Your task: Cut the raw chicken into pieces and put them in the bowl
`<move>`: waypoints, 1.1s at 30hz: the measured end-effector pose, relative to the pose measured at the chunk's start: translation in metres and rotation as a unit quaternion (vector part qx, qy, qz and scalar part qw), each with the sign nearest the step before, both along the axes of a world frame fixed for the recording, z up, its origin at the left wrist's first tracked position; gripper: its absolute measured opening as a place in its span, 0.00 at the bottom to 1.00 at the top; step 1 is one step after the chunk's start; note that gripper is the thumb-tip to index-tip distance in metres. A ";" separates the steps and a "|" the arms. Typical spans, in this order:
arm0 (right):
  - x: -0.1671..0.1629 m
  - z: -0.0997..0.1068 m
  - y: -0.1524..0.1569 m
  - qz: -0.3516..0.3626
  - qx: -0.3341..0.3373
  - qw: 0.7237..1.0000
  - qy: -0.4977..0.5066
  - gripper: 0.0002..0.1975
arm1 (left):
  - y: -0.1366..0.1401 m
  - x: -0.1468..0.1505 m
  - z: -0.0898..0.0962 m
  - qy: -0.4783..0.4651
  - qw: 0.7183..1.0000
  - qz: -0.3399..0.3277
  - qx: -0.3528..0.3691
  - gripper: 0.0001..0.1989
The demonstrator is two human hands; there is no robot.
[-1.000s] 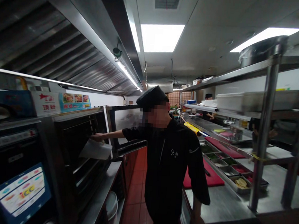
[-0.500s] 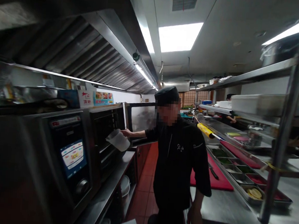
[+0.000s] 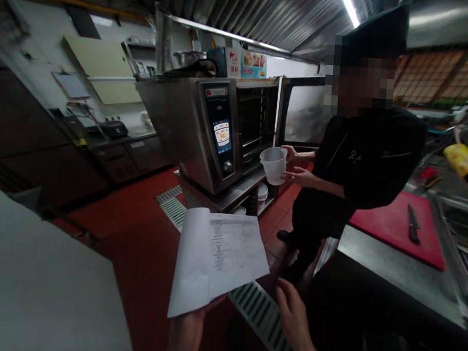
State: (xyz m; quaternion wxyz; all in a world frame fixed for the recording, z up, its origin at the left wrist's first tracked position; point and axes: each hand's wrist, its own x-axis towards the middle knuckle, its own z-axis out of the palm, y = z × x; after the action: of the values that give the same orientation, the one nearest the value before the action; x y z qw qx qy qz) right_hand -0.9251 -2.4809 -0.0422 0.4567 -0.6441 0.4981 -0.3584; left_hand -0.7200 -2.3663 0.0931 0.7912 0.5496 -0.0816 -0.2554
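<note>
My left hand (image 3: 188,330) holds a stack of printed sheets (image 3: 238,253) from below, its fingers mostly hidden under the paper. The front page is rolled back to the left, and small printed rows show on the sheet beneath. My right hand (image 3: 291,313) is to the right of the sheets, apart from them, fingers stretched forward and nothing in it. Ahead of me a co-worker in black (image 3: 355,157) holds a translucent plastic measuring jug (image 3: 273,166) with both hands, in front of the oven.
A steel combi oven (image 3: 181,134) has its door (image 3: 304,113) swung open. On the right counter a knife (image 3: 413,224) lies on a red cutting board (image 3: 391,221). Floor grating (image 3: 262,311) runs below my hands. A pale flat surface (image 3: 42,285) fills the lower left.
My view has turned left and down, bringing both my hands and more of the sheets into sight. The co-worker's jug is now upright in two hands; before, one hand held it tilted.
</note>
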 end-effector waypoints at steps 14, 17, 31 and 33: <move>0.127 0.144 0.057 0.329 -0.156 0.916 0.170 0.28 | 0.052 0.014 -0.010 0.030 0.999 -0.004 0.032 0.27; 0.145 0.145 0.060 0.335 -0.142 0.915 0.173 0.29 | 0.056 0.029 -0.015 0.020 0.998 0.039 0.048 0.28; 0.179 0.148 0.053 0.386 -0.122 0.897 0.177 0.33 | 0.065 0.056 -0.014 -0.046 0.990 0.056 0.118 0.22; 0.178 0.147 0.052 0.395 -0.122 0.894 0.174 0.33 | 0.067 0.054 -0.015 -0.061 0.988 0.054 0.131 0.21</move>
State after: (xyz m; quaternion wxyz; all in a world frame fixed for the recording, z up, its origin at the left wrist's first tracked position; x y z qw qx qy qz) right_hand -0.7469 -2.4291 0.1052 0.3842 -0.8906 0.2267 -0.0887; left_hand -0.6658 -2.2994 0.0783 0.7186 0.6668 -0.0653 -0.1866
